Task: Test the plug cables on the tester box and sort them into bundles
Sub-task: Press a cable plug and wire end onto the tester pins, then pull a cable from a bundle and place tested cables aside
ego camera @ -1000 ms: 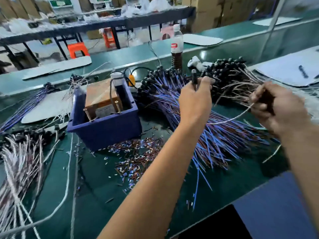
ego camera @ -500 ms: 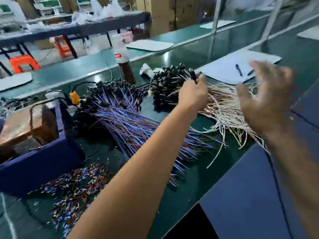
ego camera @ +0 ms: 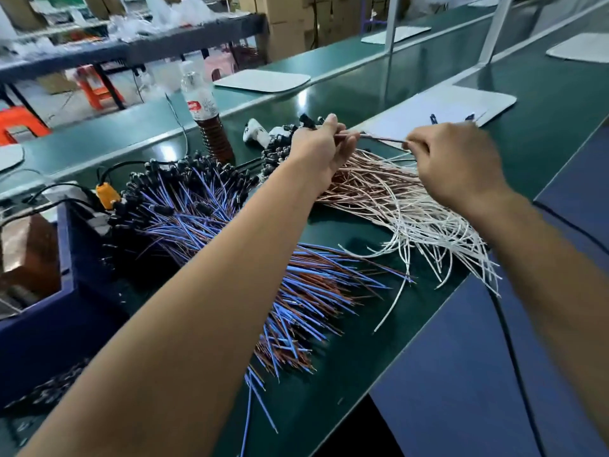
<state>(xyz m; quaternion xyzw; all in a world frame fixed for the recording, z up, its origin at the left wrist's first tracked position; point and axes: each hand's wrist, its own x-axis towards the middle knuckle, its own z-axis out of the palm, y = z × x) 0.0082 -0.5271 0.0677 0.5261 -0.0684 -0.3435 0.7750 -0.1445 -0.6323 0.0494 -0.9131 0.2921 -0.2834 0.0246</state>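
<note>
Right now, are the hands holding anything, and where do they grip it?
One plug cable: the left hand grips it near its black plug end, and the right hand pinches its wire farther along.

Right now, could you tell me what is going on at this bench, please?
A person is sorting plug cables. The left hand grips a cable's black plug end above the brown-and-white bundle, while the right hand pinches the same cable further along, holding it stretched between them. The blue-and-brown bundle lies to the left, beside the blue bin with the tester box.
</note>
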